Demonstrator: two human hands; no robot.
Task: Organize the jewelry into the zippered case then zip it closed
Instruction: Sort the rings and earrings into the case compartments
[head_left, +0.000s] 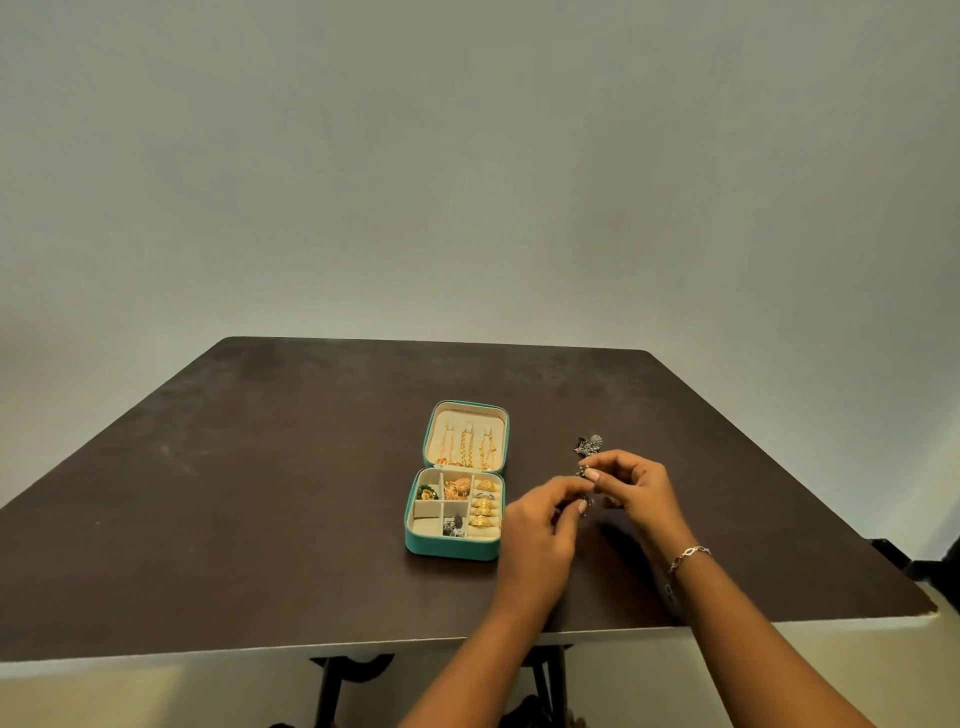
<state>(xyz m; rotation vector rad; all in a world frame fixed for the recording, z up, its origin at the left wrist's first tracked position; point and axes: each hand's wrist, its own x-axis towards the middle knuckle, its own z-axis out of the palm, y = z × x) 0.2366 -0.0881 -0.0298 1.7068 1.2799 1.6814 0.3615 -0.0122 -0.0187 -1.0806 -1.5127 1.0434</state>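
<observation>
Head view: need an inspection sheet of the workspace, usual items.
Surface: dark brown table, scuffed, with a light front edge.
Job's things: teal case lies open; gold chains hang in its lid; gold rings fill the right column; loose dark jewelry lies on the table right of the case.
Clutter: nothing seen.
Grippers: left hand and right hand both pinch a small dark piece right of the case; bracelet on the right wrist.
Cables: nothing seen.
Surroundings: plain wall; dark object off the table's right edge, cannot tell what.
</observation>
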